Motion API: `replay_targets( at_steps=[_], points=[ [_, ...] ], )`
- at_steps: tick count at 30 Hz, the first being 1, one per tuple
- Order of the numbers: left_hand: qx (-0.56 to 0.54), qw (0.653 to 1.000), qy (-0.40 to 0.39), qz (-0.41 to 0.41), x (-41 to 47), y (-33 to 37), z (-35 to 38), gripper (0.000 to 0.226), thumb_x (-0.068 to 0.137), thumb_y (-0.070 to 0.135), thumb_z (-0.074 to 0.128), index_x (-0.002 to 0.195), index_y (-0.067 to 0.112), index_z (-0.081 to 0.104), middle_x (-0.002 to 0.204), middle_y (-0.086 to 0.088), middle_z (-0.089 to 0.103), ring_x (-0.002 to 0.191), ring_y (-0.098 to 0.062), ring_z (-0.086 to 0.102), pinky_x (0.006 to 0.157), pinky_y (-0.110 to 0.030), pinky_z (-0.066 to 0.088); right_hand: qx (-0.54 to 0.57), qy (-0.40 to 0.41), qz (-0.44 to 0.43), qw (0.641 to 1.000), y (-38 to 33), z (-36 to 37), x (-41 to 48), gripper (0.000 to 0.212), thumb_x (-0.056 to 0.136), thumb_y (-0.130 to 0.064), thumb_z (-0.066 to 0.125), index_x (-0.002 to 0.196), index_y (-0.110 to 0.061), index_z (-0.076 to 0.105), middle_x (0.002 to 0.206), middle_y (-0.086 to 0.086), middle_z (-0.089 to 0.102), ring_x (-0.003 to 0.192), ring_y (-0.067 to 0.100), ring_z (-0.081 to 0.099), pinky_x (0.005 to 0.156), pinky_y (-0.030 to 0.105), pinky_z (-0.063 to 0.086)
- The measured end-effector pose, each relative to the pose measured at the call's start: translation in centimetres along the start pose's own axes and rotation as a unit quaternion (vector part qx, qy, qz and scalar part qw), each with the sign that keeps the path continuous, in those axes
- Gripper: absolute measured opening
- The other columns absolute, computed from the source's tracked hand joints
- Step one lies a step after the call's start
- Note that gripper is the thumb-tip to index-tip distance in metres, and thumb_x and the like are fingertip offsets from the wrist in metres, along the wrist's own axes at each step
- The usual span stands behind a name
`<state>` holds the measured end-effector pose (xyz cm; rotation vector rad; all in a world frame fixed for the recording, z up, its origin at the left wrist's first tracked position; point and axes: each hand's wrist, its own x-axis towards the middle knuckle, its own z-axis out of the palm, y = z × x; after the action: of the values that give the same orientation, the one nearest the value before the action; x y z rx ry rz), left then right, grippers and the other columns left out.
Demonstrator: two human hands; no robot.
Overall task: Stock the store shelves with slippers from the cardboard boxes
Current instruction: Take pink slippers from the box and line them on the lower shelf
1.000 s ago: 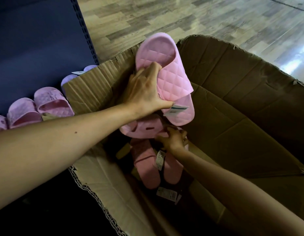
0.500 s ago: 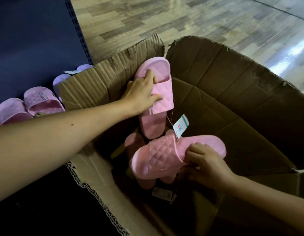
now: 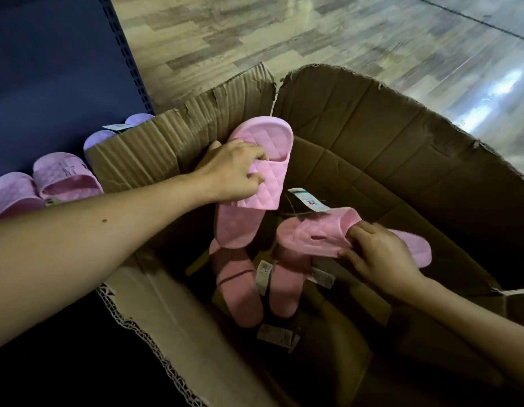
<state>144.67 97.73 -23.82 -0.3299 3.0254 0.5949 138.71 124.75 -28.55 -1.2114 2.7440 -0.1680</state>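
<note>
Left hand [image 3: 234, 171] grips one pink quilted rubber slipper [image 3: 265, 160] by its strap, right hand [image 3: 378, 257] pinches a second pink slipper [image 3: 316, 236], both over the open brown cardboard box [image 3: 372, 136] holding more pink slippers [image 3: 240, 289].

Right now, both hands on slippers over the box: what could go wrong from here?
1. A tag on thin string hangs between the upper slipper, gripped by the left hand, and the lower slipper; if tied together, pulling apart may tear it.
2. The right hand pinches the lower slipper by its strap only; it could drop back into the cardboard box.
</note>
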Motion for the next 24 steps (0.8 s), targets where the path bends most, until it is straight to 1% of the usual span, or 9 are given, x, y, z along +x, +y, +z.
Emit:
replay_targets(
  at_steps=[3,5,8,11,14,16,19,21,24],
  points=[
    [-0.031,0.999,-0.035,0.001,-0.4,0.4,-0.1,0.050,0.070,0.037,0.042,0.111,0.017,0.061,0.119,-0.002,0.062,0.117,-0.025,0.052,0.098,-0.038,0.040,0.034,-0.009,0.099,0.994,-0.1,-0.2,0.3,0.016,0.092,-0.028,0.054,0.093,-0.013,0.049,0.088,0.002,0.053,0.080,0.018,0.052,0.064,0.031,0.043],
    [-0.050,0.997,-0.058,-0.004,-0.4,0.7,0.0,0.045,0.076,0.037,0.047,0.113,0.015,0.061,0.118,-0.006,0.063,0.113,-0.027,0.054,0.093,-0.031,0.042,0.083,-0.002,0.152,0.985,-0.3,-0.4,0.7,0.016,0.093,-0.025,0.053,0.089,-0.014,0.043,0.085,0.001,0.050,0.078,0.018,0.052,0.063,0.033,0.044],
    [-0.080,0.994,-0.068,-0.012,-0.1,1.3,0.0,0.029,0.087,0.023,0.057,0.115,0.015,0.059,0.115,-0.008,0.064,0.108,-0.026,0.057,0.079,-0.023,0.037,0.145,0.061,0.154,0.975,-1.1,-0.4,1.0,0.014,0.091,-0.018,0.056,0.088,-0.007,0.047,0.087,0.004,0.053,0.078,0.021,0.054,0.064,0.038,0.048],
    [-0.112,0.992,-0.054,-0.017,0.4,1.8,-0.7,0.029,0.088,0.025,0.057,0.115,0.015,0.057,0.116,-0.008,0.063,0.107,-0.027,0.058,0.079,-0.024,0.038,0.170,0.112,0.148,0.968,-2.4,-0.8,1.9,0.014,0.091,-0.017,0.055,0.087,-0.006,0.047,0.087,0.002,0.049,0.079,0.021,0.051,0.066,0.039,0.046],
    [-0.129,0.991,-0.015,-0.044,0.7,1.8,-1.4,0.029,0.088,0.029,0.057,0.113,0.015,0.056,0.113,-0.008,0.063,0.105,-0.027,0.058,0.077,-0.025,0.038,0.168,0.155,0.128,0.965,-3.4,-1.1,3.4,0.015,0.090,-0.015,0.054,0.082,-0.010,0.043,0.083,0.007,0.053,0.075,0.026,0.050,0.065,0.046,0.044],
    [-0.120,0.991,-0.005,-0.064,0.5,1.9,-1.9,0.044,0.082,0.040,0.063,0.117,0.015,0.053,0.112,-0.004,0.060,0.108,-0.026,0.056,0.076,-0.024,0.035,0.155,0.171,0.111,0.967,-3.9,-1.2,4.3,0.017,0.089,-0.012,0.054,0.078,-0.011,0.041,0.082,0.010,0.056,0.073,0.027,0.049,0.062,0.045,0.042],
    [-0.089,0.993,-0.026,-0.079,-0.2,2.5,-2.4,0.088,0.060,0.054,0.077,0.131,0.018,0.039,0.130,0.000,0.052,0.118,-0.022,0.051,0.090,-0.026,0.041,0.185,0.185,0.095,0.960,-5.0,-1.3,4.7,0.020,0.091,-0.009,0.052,0.076,-0.010,0.039,0.075,0.005,0.051,0.068,0.023,0.045,0.057,0.037,0.034],
    [-0.061,0.996,-0.033,-0.064,-0.5,2.7,-2.2,0.099,0.052,0.052,0.082,0.130,0.015,0.035,0.131,-0.002,0.051,0.119,-0.022,0.049,0.096,-0.032,0.043,0.223,0.168,0.112,0.954,-5.6,-1.1,4.6,0.018,0.093,-0.011,0.049,0.079,-0.010,0.040,0.077,0.001,0.050,0.068,0.022,0.046,0.057,0.037,0.035],
    [-0.024,0.997,-0.058,-0.052,-1.2,2.6,-1.7,0.099,0.050,0.049,0.082,0.128,0.013,0.033,0.131,-0.006,0.049,0.122,-0.027,0.047,0.098,-0.043,0.042,0.249,0.135,0.119,0.952,-5.8,-0.9,4.2,0.013,0.094,-0.011,0.047,0.084,-0.015,0.040,0.084,0.002,0.057,0.071,0.023,0.053,0.056,0.037,0.040]
  ],
)
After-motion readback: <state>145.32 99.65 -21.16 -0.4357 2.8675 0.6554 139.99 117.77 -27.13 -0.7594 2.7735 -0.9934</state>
